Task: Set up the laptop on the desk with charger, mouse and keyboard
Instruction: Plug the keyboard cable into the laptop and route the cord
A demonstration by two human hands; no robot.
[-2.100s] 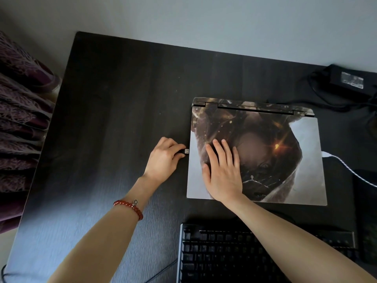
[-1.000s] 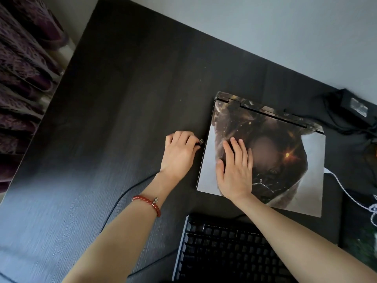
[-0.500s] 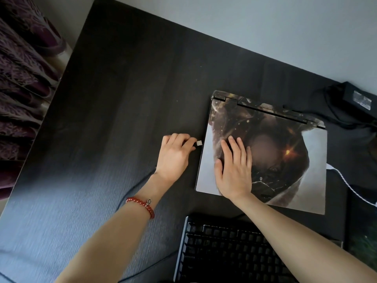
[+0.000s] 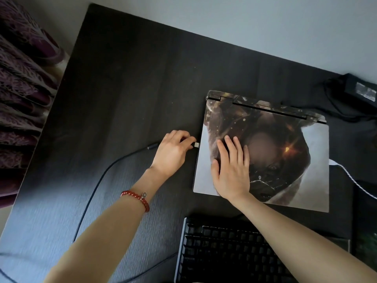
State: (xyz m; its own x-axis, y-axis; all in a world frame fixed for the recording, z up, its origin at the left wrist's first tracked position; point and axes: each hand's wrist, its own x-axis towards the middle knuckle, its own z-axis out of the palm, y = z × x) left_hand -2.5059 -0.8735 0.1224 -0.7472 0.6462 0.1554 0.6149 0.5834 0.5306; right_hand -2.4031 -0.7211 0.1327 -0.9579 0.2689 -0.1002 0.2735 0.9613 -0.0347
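A closed laptop (image 4: 289, 160) with a dark picture skin lies on the black desk (image 4: 132, 88). My right hand (image 4: 232, 168) rests flat on its lid near the left edge. My left hand (image 4: 173, 150) pinches a USB plug (image 4: 196, 144) right at the laptop's left side; its metal tip shows just short of the edge. The plug's black cable (image 4: 95, 184) loops back across the desk to the left. A black keyboard (image 4: 234, 252) sits in front of the laptop. The black charger brick (image 4: 361, 90) lies at the back right.
A white braided cable (image 4: 350, 176) runs from the laptop's right side. A dark mouse pad (image 4: 365, 217) sits at the right edge. Purple patterned fabric (image 4: 22, 88) hangs left of the desk. A grey wall runs behind.
My left hand has kept the USB plug at the laptop's left side, nudging it closer to the edge. The cable is now in plain view behind it. My right hand stays on the lid.
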